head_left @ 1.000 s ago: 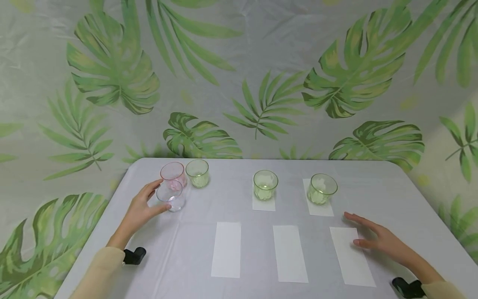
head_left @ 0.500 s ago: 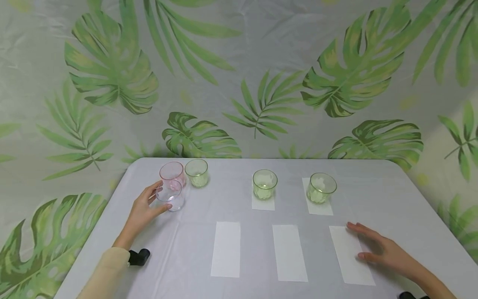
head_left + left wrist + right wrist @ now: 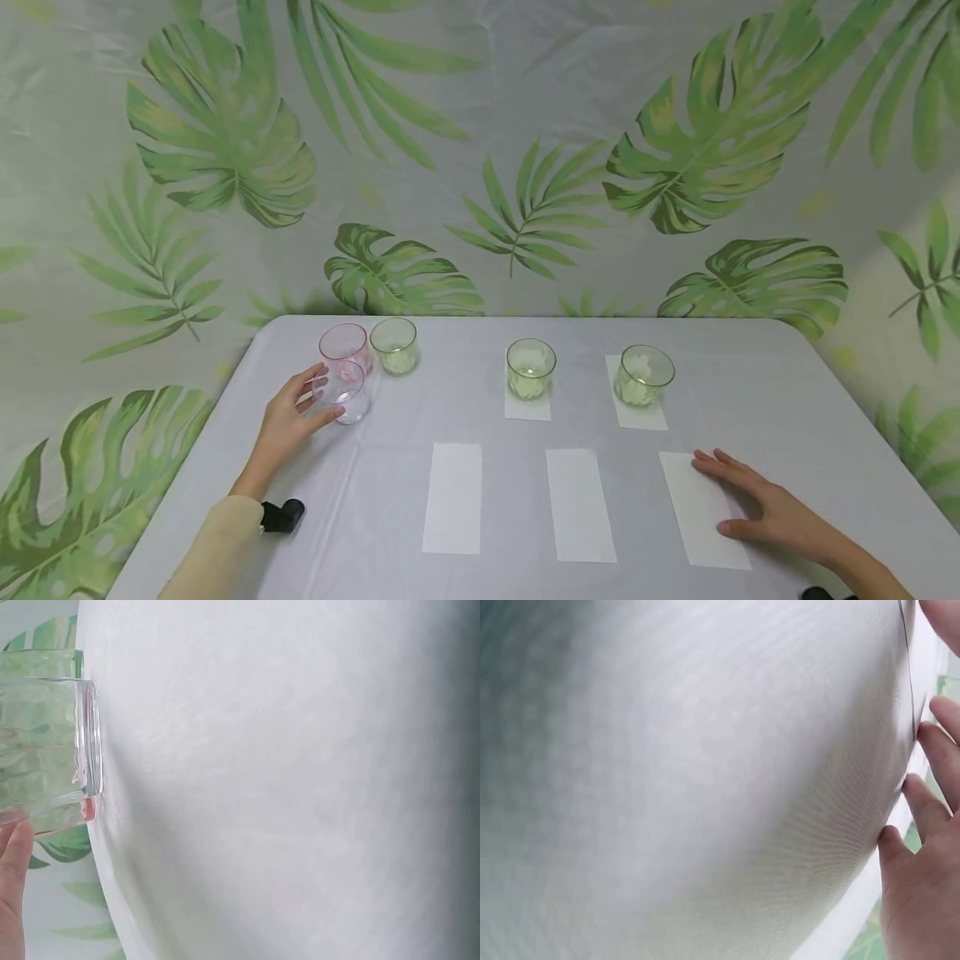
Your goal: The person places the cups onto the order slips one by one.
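A clear glass tumbler (image 3: pixel 351 407) stands at the table's left, with my left hand (image 3: pixel 288 421) around its left side. The thumb presses its front and the fingers curl by its far side; in the left wrist view a fingertip (image 3: pixel 16 825) meets the tumbler (image 3: pixel 45 742). Just behind are a pink glass (image 3: pixel 347 342) and a green glass (image 3: pixel 395 358). On the right, my right hand (image 3: pixel 772 512) rests with spread fingers over the right edge of a white paper strip (image 3: pixel 693 508). In the right wrist view its fingertips (image 3: pixel 911 780) are down at the cloth.
Two more green glasses (image 3: pixel 530 383) (image 3: pixel 643 387) stand on paper strips (image 3: pixel 527 412) in the back row. Nearer lie two bare strips (image 3: pixel 452 500) (image 3: pixel 581 508). White cloth covers the table (image 3: pixel 360 517); a leaf-patterned curtain (image 3: pixel 480 183) hangs behind its back edge.
My right hand has drawn back towards the table's front edge and lies lower over the strip. My left hand stays at the clear tumbler, its wrist shifted slightly right.
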The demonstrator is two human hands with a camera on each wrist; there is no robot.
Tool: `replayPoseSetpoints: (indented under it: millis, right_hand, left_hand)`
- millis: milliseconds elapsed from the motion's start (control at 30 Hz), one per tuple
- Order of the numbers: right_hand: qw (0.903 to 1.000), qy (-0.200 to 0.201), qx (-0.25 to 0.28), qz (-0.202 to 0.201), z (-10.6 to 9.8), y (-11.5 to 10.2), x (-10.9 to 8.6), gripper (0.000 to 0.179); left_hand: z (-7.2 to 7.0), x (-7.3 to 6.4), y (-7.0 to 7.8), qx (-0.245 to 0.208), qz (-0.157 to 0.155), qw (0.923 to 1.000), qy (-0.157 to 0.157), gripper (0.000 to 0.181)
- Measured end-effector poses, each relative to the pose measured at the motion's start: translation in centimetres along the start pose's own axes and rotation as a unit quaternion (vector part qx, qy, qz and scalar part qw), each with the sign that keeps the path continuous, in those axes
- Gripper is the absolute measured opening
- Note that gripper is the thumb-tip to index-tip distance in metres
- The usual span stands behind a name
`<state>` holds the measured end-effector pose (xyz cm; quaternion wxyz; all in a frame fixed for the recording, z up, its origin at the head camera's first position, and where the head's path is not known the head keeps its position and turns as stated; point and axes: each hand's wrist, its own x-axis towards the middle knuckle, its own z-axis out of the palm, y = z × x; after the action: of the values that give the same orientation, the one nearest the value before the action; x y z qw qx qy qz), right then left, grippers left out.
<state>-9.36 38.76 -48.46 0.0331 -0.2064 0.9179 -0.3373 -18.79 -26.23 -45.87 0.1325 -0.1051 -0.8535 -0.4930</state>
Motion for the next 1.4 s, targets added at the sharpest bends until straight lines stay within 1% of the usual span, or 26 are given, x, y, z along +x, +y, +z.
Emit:
replayPoseSetpoints:
  millis: [100, 200, 300, 467, 533, 633, 733, 867, 967, 1167, 1400]
  right_hand:
    - [0.9997, 0.004, -0.017, -0.015, 0.1, 0.0, 0.0, 0.074]
    - [0.9996, 0.005, -0.024, -0.018, 0.2, 0.1, 0.0, 0.073]
    - [0.9996, 0.004, -0.017, -0.02, 0.2, 0.1, 0.0, 0.072]
    - [0.9985, 0.008, -0.034, -0.043, 0.3, 0.2, -0.1, 0.071]
    - [0.9978, 0.011, -0.043, -0.049, 0.3, 0.2, -0.1, 0.071]
    - [0.9982, 0.012, -0.037, -0.046, 0.4, 0.1, -0.1, 0.071]
    - [0.9986, 0.012, -0.03, -0.043, 0.4, 0.0, -0.1, 0.071]
    - [0.9968, 0.015, -0.041, -0.067, 0.2, 0.0, 0.0, 0.071]
    - [0.9955, 0.018, -0.05, -0.079, 0.2, 0.0, 0.0, 0.071]
    - [0.9963, 0.014, -0.044, -0.073, 0.2, 0.0, 0.0, 0.071]
    - [0.9967, 0.013, -0.039, -0.07, 0.2, 0.0, 0.0, 0.071]
  left_hand:
    - [0.1, -0.1, 0.0, -0.005, 0.001, 1.0, -0.001, 0.07]
    - [0.4, -0.3, 0.2, -0.016, 0.008, 0.9998, -0.005, 0.069]
    - [0.7, -0.4, 0.9, -0.028, 0.016, 0.9994, -0.009, 0.07]
    - [1.6, -0.4, 2.0, -0.039, 0.035, 0.9984, -0.019, 0.071]
    - [1.9, -0.4, 2.5, -0.042, 0.045, 0.9977, -0.027, 0.071]
    - [2.5, -0.4, 3.3, -0.047, 0.057, 0.9963, -0.042, 0.071]
    - [3.1, -0.6, 5.7, -0.05, 0.059, 0.9951, -0.062, 0.07]
    - [3.9, -0.6, 8.7, -0.06, 0.063, 0.9922, -0.089, 0.069]
    - [4.8, -0.3, 9.5, -0.073, 0.075, 0.989, -0.105, 0.069]
    - [6.9, 0.3, 10.9, -0.095, 0.092, 0.9816, -0.138, 0.069]
    - [9.5, 0.8, 12.5, -0.114, 0.109, 0.9706, -0.182, 0.068]
